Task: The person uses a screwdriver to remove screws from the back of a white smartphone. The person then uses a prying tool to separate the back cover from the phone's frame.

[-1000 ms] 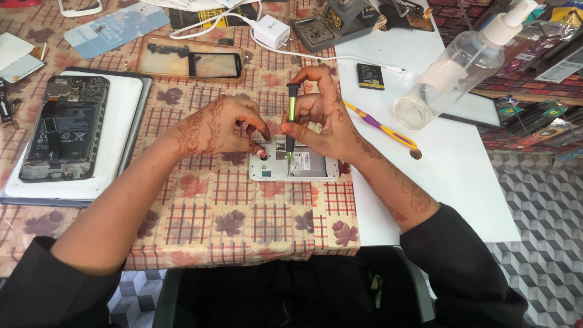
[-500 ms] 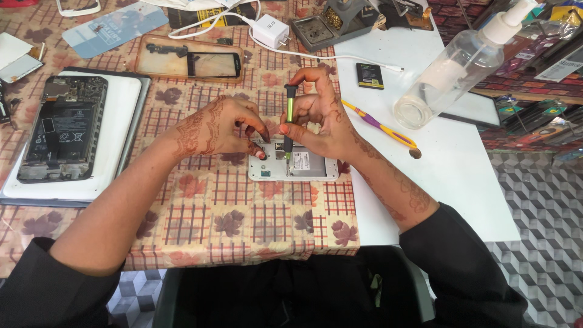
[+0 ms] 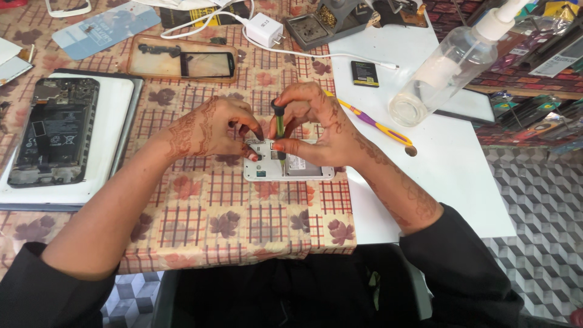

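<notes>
Pinching a small green-handled screwdriver (image 3: 279,124) upright, right hand (image 3: 319,127) sets its tip into the small white opened device (image 3: 288,167) lying mid-worktop on the checked leaf-print cloth (image 3: 225,206). Left hand (image 3: 209,127) is closed w/ fingertips pressed on the device's left end, prob. to stop it sliding. Purple-yellow tool (image 3: 376,124) lies just right, within reach.

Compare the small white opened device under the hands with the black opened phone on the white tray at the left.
The small white opened device is pale and lies crosswise; the black opened phone is dark, longer and lies lengthwise. The left hand and right hand work on the white one; the black one lies untouched. Both show their insides.
</notes>
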